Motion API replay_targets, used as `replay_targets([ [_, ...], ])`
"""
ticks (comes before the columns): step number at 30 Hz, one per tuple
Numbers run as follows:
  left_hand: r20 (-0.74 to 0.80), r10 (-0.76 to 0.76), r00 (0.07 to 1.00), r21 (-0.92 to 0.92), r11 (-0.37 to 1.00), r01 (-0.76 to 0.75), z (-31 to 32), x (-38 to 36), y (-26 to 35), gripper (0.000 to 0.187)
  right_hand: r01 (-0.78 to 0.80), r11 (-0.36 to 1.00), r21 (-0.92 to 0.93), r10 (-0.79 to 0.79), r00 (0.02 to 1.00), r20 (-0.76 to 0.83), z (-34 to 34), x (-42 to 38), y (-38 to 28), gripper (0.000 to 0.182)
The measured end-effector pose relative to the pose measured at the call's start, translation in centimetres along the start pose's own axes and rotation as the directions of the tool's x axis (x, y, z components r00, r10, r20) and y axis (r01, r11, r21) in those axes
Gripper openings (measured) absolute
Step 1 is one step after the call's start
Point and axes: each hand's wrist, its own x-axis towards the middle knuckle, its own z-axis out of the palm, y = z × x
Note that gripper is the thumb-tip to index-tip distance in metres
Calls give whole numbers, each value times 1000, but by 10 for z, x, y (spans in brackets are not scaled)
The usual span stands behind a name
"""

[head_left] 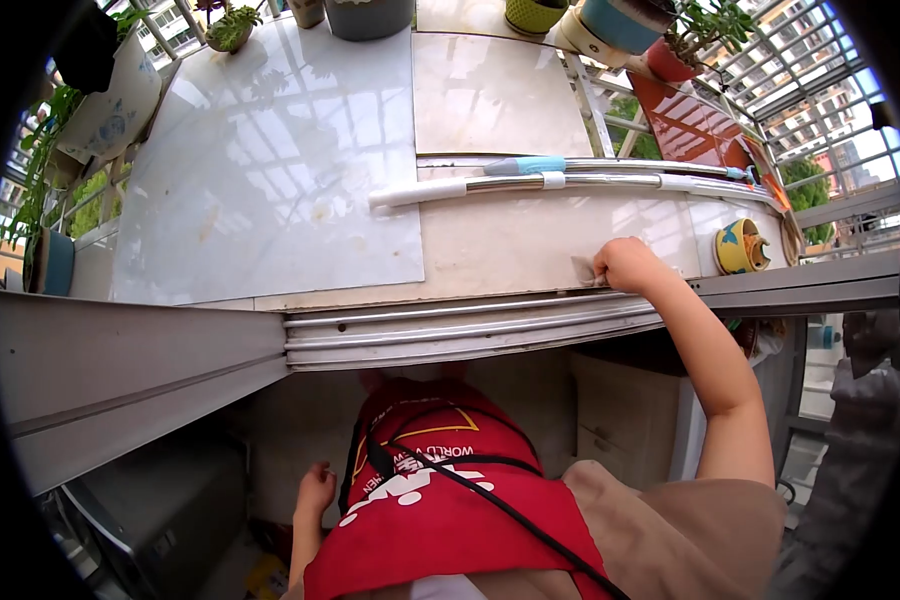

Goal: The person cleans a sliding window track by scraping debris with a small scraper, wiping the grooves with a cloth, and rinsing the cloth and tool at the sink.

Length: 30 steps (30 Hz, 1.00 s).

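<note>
My right hand is closed at the front edge of the pale tiled ledge, just above the window track. A small greyish-brown piece shows beside its fingertips, too small to name. Under that arm run the metal sliding tracks of the window frame. My left hand hangs low at my side, next to the red apron, its fingers loosely bent with nothing visible in them. On the ledge beyond my right hand lie two metal poles, with white and blue sleeves.
A glossy white sheet covers the ledge's left part. A yellow pot stands right of my right hand. More pots, including a red pot, line the far railing. The grey window frame is at left, a dark case below.
</note>
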Motion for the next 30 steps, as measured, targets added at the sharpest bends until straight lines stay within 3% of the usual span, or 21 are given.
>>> replay_targets([
  [1,2,3,1000,6,1000,-3,1,2,2,38,-38,994,-101,41,999,25,-4,-5,19,20],
  [4,26,35,999,-25,999,-34,-1,1,8,39,-119,977,178,164,950,-266,-11,-26,65,11],
  [5,29,37,999,-24,999,-36,-1,2,7,39,-125,879,460,241,949,-203,-19,-37,74,11],
  [6,25,29,999,-34,999,-28,-2,3,6,39,-132,699,703,299,946,-121,-24,-48,83,11],
  [8,28,27,999,-38,999,-26,-1,8,1,39,-12,429,903,317,938,-138,-27,-69,92,14],
  [10,40,37,999,-31,999,-36,1,15,-5,39,-29,536,844,379,901,-210,-21,-77,108,13],
  [13,52,79,996,19,997,-80,-3,26,-5,38,-276,756,594,518,807,-284,-6,-70,119,17],
  [14,53,84,995,23,996,-85,-4,31,-8,38,-392,782,485,549,802,-237,0,-68,115,20],
  [16,22,145,989,37,989,-146,-4,41,-17,38,-418,884,207,454,875,-171,29,-45,117,18],
  [18,22,146,989,39,988,-147,-17,34,5,38,-512,855,83,513,809,-289,38,-21,93,15],
  [20,21,145,989,35,989,-146,-20,32,9,38,-486,866,116,495,867,-65,16,-7,63,22],
  [22,0,131,991,11,991,-131,-17,36,1,39,-451,708,543,461,878,129,0,0,35,22],
  [23,-3,133,991,8,991,-133,-15,38,-1,39,-382,620,685,393,907,151,-1,5,18,21],
  [24,13,108,994,25,994,-108,-13,37,0,39,-308,507,805,317,935,158,0,6,4,19],
  [25,27,81,996,43,996,-82,-12,34,1,39,-301,513,804,311,938,152,3,10,-3,19],
  [27,29,83,996,45,995,-85,-14,23,12,40,-201,100,974,176,967,182,13,20,-13,20],
  [28,44,93,995,58,994,-96,-17,20,17,40,-200,100,975,176,968,181,14,17,-15,20],
  [30,52,119,992,62,991,-122,-8,28,-1,39,37,-479,877,30,999,-26,12,2,-14,22],
])
